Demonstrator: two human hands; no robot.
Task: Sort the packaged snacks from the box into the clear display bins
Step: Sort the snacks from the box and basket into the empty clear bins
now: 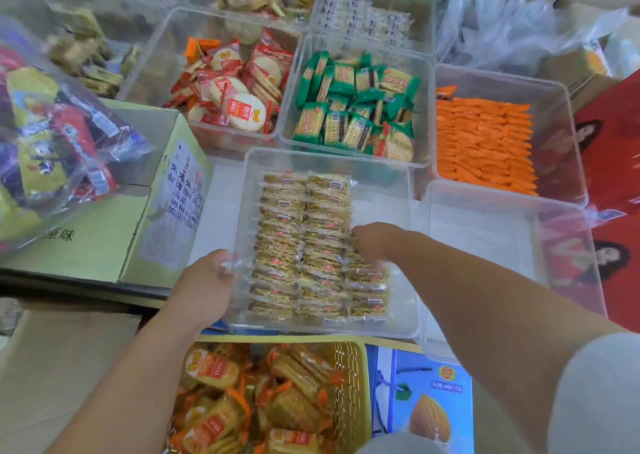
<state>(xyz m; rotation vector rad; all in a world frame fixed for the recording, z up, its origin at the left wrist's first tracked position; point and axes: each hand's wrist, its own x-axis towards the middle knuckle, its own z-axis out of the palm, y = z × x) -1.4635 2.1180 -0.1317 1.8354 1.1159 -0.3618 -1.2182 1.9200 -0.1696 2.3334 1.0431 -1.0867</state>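
My left hand (204, 280) grips clear bin (325, 157) rim; right hand (374, 242) on cracker packets (304, 245), grip unclear; bare strip straight ahead.

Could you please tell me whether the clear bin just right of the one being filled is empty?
Empty: no packets lie in the right bin; its bottom shows bare wherever the arm does not cover it.

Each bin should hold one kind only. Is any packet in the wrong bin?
Yes. A red-wrapped packet lies among the green packets, near their bin's front right corner; an orange packet sits behind the red packets in theirs.
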